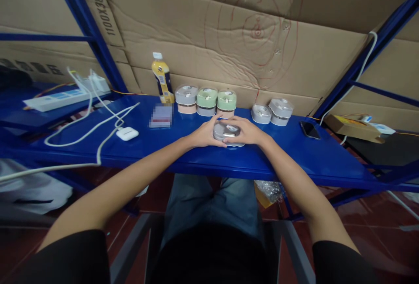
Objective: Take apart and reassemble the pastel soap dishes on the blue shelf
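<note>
Between my two hands, near the front middle of the blue shelf [196,157], is a grey lidded container [223,129] with a clear top. My left hand [204,134] wraps its left side, and my right hand [251,132] grips its right side. Behind it stand three two-tier stacks of similar containers: a grey-over-pink stack [187,97], a green-over-grey stack [207,100] and a green-over-pink stack [227,102]. To the right are a single grey container [261,113] and a grey stack [280,109].
A yellow drink bottle [162,79] stands at the back left. A white earbud case [127,133] lies near a loose white cable [77,138] and a power strip [57,100]. On the right lie a phone [310,130] and a cardboard box [352,128]. Cardboard [183,26] lines the back.
</note>
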Motion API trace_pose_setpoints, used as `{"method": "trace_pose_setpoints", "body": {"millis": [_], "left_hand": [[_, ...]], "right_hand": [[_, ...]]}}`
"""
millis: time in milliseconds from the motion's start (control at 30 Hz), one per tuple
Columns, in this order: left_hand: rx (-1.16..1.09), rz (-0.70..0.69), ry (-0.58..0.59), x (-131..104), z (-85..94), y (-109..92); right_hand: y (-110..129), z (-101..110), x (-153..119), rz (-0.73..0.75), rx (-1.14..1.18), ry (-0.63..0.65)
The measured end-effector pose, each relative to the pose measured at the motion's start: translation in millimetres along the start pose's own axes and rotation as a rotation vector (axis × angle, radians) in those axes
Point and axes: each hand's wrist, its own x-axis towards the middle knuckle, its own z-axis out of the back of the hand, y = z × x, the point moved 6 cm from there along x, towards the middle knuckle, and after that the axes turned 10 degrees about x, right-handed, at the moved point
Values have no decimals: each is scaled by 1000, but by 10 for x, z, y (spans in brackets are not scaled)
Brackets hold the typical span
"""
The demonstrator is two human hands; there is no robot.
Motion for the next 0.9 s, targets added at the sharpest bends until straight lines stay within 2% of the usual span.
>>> {"method": "trace_pose_setpoints", "body": {"millis": [233, 400, 533, 633, 733, 900], "left_hand": [[-13, -33, -9, 12, 18, -46], [-42, -12, -6, -10, 1, 61], [-39, 10, 13, -30, -22, 130], [29, 15, 5, -30, -18, 125], [51, 7, 25, -25, -14, 86], [18, -21, 73, -23, -28, 29]], "right_hand": [[-38, -40, -13, -33, -24, 5], [-29, -41, -290, -73, -52, 26], [73, -23, -564, -285, -285, 49], [185, 3, -661, -412, -491, 42], [240, 50, -647, -387, -528, -9], [245, 103, -630, -235, -402, -37]]}}
